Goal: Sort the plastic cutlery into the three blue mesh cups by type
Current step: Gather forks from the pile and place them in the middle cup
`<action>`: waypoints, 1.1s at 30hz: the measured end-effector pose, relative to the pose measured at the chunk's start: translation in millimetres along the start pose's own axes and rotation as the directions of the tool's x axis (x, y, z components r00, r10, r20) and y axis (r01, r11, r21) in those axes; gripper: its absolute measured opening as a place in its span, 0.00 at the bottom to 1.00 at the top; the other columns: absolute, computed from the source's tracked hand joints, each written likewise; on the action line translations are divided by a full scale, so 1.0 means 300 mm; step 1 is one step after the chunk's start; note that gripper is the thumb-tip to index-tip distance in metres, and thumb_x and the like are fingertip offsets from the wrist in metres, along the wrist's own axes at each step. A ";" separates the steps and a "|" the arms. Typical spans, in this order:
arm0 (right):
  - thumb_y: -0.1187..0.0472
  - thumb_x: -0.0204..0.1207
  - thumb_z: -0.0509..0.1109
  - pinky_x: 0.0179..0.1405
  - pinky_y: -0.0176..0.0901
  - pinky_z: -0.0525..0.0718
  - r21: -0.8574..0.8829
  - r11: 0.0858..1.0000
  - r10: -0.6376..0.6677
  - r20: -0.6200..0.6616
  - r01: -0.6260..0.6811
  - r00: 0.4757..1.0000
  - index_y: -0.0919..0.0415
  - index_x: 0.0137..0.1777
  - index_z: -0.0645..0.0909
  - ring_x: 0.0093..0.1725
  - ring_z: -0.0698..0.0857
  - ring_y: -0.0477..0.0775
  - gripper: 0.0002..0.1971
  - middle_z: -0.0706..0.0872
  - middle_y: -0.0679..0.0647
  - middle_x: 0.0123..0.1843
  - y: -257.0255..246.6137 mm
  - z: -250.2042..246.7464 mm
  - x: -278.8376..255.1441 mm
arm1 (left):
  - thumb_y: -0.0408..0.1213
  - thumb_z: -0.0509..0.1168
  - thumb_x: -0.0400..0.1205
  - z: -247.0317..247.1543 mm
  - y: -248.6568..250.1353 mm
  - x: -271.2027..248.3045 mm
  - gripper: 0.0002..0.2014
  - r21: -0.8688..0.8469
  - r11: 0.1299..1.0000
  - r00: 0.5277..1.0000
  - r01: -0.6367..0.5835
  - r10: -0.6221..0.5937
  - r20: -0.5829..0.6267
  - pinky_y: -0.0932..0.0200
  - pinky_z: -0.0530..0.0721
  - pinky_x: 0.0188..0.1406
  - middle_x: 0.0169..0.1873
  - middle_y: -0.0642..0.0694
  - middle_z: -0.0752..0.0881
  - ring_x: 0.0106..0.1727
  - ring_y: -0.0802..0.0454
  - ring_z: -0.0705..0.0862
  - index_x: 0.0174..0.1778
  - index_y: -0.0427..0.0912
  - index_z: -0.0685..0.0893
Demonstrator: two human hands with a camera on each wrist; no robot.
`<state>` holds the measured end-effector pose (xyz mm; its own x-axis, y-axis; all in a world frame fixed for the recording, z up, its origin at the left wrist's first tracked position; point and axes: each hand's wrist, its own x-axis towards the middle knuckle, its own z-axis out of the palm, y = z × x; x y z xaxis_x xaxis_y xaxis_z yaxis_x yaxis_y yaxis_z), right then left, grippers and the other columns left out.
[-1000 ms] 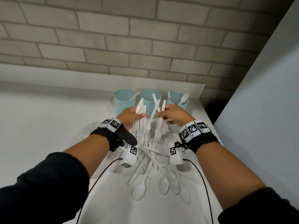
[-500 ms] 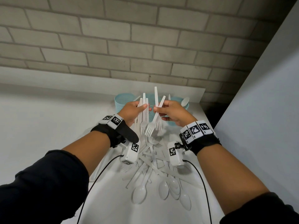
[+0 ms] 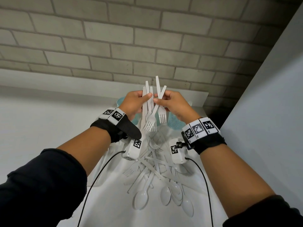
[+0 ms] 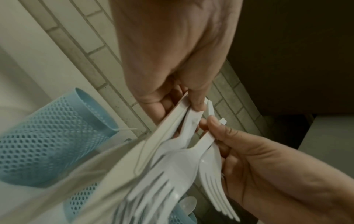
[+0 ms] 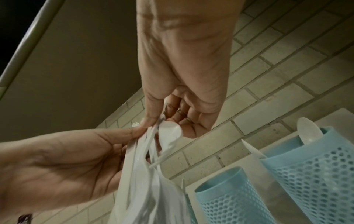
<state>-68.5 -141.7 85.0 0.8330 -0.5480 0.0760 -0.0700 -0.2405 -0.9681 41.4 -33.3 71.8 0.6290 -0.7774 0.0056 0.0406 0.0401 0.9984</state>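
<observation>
Both hands are raised above the blue mesh cups, close together. My left hand [image 3: 145, 97] grips a bunch of white cutlery [image 3: 148, 112] by the handles, fork tines hanging down. My right hand [image 3: 160, 99] pinches two white forks [image 3: 162, 117] by their handles, which cross each other. The hands hide most of the cups: the left cup [image 3: 120, 102] and the right cup [image 3: 175, 122] show only as slivers. The left wrist view has the left cup [image 4: 47, 136] below the bunch [image 4: 172, 151]. In the right wrist view, two cups [image 5: 229, 200] show, and the right one [image 5: 318, 171] holds a spoon [image 5: 308, 128].
A loose pile of white forks, knives and spoons [image 3: 155, 177] lies on the white table [image 3: 49, 125] below my wrists. A brick wall [image 3: 147, 46] stands behind the cups. A grey panel [image 3: 270, 112] closes the right side. Wrist camera cables [image 3: 101, 169] hang down.
Both hands have risen from cup-rim level up in front of the wall, carrying their cutlery. They have drawn closer, and now hide the cups.
</observation>
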 end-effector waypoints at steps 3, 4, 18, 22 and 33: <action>0.67 0.73 0.73 0.48 0.45 0.86 -0.020 1.000 0.011 -0.003 -0.011 1.000 0.56 0.49 0.83 0.41 0.87 0.51 0.07 0.87 0.52 0.43 -0.006 0.001 0.007 | 0.37 0.62 0.84 0.001 0.001 -0.002 0.11 -0.018 1.000 1.000 -0.005 0.005 0.025 0.49 0.87 0.54 0.54 0.36 0.88 0.53 0.42 0.88 0.58 0.37 0.84; 0.67 0.73 0.73 0.51 0.48 0.86 -0.024 1.000 0.018 0.001 -0.018 1.000 0.56 0.48 0.83 0.41 0.87 0.51 0.07 0.87 0.53 0.43 -0.005 0.001 0.009 | 0.37 0.61 0.84 0.002 0.001 -0.004 0.10 -0.024 1.000 0.999 0.000 0.001 0.044 0.52 0.88 0.52 0.53 0.38 0.88 0.52 0.43 0.88 0.57 0.39 0.84; 0.65 0.71 0.76 0.27 0.36 0.83 0.046 0.979 0.204 -0.069 -0.201 0.977 0.65 0.39 0.80 0.25 0.85 0.48 0.07 0.87 0.54 0.29 0.055 0.038 0.044 | 0.47 0.42 0.89 0.045 -0.092 -0.033 0.23 -0.168 0.969 0.947 0.183 -0.127 0.296 0.42 0.84 0.53 0.55 0.38 0.84 0.53 0.42 0.84 0.76 0.43 0.67; 0.62 0.70 0.77 0.26 0.42 0.76 0.012 0.967 0.256 -0.103 -0.256 0.961 0.64 0.37 0.78 0.28 0.79 0.55 0.10 0.83 0.60 0.32 0.075 0.037 0.052 | 0.43 0.52 0.87 0.049 -0.131 -0.034 0.21 -0.150 0.967 0.918 0.207 -0.139 0.371 0.28 0.72 0.68 0.59 0.35 0.81 0.63 0.34 0.79 0.76 0.43 0.67; 0.57 0.79 0.69 0.42 0.43 0.85 -0.180 0.935 0.320 0.052 -0.306 0.946 0.57 0.40 0.80 0.40 0.82 0.47 0.07 0.84 0.50 0.40 0.097 0.040 0.015 | 0.26 0.52 0.87 0.015 -0.154 -0.016 0.15 -0.192 0.954 0.958 0.229 -0.186 0.217 0.47 0.86 0.45 0.56 0.35 0.83 0.48 0.45 0.86 0.69 0.33 0.73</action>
<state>-60.2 -141.6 54.3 0.7945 -0.5534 -0.2501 -0.4190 -0.2016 -0.8853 32.9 -34.2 25.8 0.4266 -0.8887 -0.1680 0.3316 -0.0191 0.9432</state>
